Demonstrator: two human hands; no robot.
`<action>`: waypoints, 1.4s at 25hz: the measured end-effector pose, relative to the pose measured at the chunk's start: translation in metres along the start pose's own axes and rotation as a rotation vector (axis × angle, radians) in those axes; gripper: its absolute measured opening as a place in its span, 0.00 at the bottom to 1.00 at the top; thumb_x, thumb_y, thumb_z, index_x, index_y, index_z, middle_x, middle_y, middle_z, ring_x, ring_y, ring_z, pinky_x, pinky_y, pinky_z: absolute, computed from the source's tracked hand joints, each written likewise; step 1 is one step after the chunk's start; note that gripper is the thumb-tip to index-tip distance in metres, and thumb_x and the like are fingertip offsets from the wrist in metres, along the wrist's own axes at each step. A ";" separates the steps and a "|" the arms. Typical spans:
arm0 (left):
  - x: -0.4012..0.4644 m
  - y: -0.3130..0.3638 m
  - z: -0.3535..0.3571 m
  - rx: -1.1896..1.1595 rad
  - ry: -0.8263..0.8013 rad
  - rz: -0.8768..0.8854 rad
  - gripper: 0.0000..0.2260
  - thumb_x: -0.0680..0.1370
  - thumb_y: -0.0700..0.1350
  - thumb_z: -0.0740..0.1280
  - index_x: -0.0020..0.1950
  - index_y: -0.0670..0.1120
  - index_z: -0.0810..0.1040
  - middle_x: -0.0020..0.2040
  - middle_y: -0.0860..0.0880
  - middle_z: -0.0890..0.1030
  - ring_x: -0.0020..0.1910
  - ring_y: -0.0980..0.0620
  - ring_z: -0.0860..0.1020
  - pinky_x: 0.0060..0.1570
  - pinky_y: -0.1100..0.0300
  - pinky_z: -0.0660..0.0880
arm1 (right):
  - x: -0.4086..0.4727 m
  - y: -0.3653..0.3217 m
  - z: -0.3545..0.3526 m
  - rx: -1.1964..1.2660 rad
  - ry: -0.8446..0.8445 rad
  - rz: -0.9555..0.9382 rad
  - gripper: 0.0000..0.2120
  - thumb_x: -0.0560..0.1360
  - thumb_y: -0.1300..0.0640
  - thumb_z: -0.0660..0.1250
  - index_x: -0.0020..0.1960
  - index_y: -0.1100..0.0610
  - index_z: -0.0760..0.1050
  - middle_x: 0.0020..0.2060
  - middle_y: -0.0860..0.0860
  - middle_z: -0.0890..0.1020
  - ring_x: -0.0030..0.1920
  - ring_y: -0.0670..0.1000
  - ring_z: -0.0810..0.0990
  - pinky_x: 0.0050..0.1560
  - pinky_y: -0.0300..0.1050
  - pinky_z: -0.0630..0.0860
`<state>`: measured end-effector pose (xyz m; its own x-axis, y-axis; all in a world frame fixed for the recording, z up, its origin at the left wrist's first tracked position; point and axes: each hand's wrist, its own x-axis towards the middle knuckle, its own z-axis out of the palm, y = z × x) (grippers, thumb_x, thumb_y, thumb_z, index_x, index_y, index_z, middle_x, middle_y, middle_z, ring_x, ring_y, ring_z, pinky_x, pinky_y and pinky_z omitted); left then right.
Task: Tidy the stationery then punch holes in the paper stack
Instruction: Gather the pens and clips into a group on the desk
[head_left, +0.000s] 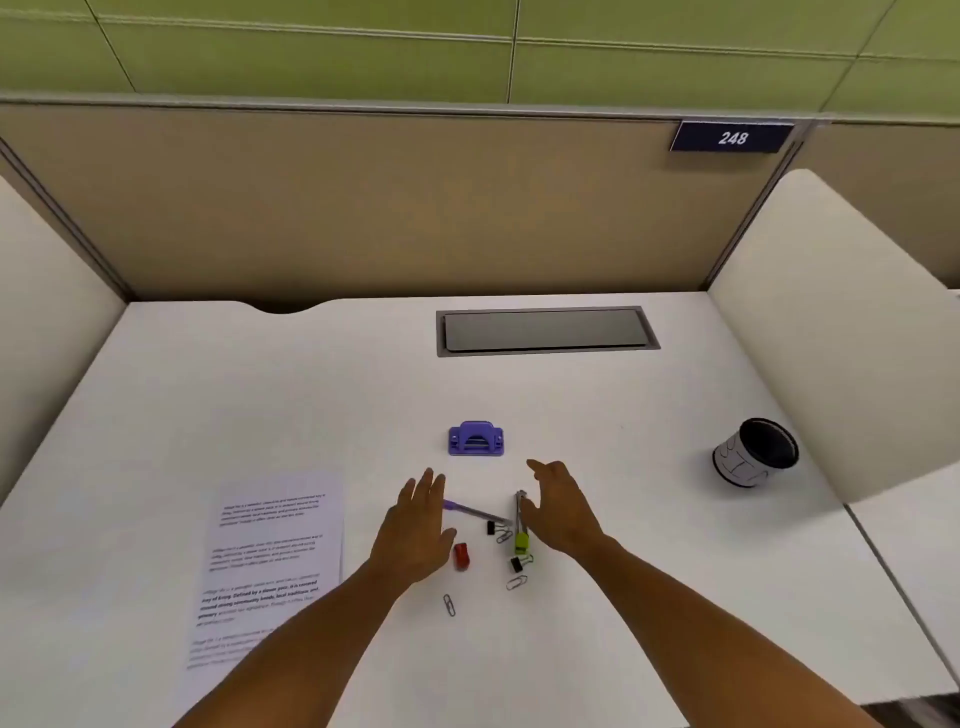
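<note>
Both our hands are released and hold nothing. Our left hand (422, 525) hovers flat, fingers spread, over the capped end of the purple pen (475, 513). Our right hand (558, 512) is cupped open just beside the green-capped pen (520, 519).

Between the hands, near the desk's front edge, the loose stationery lies scattered: a small red item (461, 556), two black binder clips (491, 528) (517, 564) and several paper clips (449, 605) (516, 582). The purple hole punch (476, 439) stands just behind them, toward the middle of the desk (260, 395). The paper stack (270, 561) lies flat toward the front-left corner. The black pen cup (756, 452) stands tilted near the right edge, well apart from the clutter.

We judge the task barely begun: nothing is gathered, and the paper is not in the punch.

We cannot identify the red item. The cup's contents are not visible, and whether either hand touches a pen is unclear.
</note>
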<state>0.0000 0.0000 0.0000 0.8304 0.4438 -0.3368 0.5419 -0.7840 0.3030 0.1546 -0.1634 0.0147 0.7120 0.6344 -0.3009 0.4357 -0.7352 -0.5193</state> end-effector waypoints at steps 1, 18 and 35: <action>-0.003 0.002 0.007 -0.022 -0.043 -0.016 0.36 0.80 0.57 0.63 0.81 0.47 0.49 0.82 0.47 0.53 0.80 0.44 0.57 0.75 0.51 0.63 | -0.001 0.004 0.007 0.006 -0.011 0.040 0.29 0.78 0.53 0.66 0.77 0.56 0.63 0.69 0.56 0.70 0.69 0.55 0.72 0.67 0.48 0.72; 0.011 0.016 0.060 -0.173 -0.138 -0.003 0.11 0.80 0.44 0.64 0.62 0.45 0.74 0.60 0.47 0.71 0.45 0.51 0.76 0.46 0.63 0.72 | 0.029 0.023 0.063 -0.016 -0.066 0.340 0.13 0.75 0.52 0.69 0.54 0.59 0.77 0.51 0.55 0.82 0.51 0.56 0.81 0.49 0.47 0.79; 0.036 0.024 0.054 -0.360 0.011 0.007 0.19 0.80 0.48 0.66 0.70 0.45 0.71 0.67 0.48 0.76 0.64 0.49 0.76 0.63 0.61 0.71 | 0.076 0.065 -0.010 -0.048 0.261 0.333 0.09 0.79 0.59 0.61 0.51 0.63 0.78 0.50 0.59 0.78 0.48 0.59 0.79 0.44 0.49 0.76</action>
<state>0.0358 -0.0264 -0.0524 0.8348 0.4448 -0.3244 0.5451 -0.5848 0.6007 0.2423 -0.1651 -0.0340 0.9312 0.2829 -0.2298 0.1789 -0.9041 -0.3880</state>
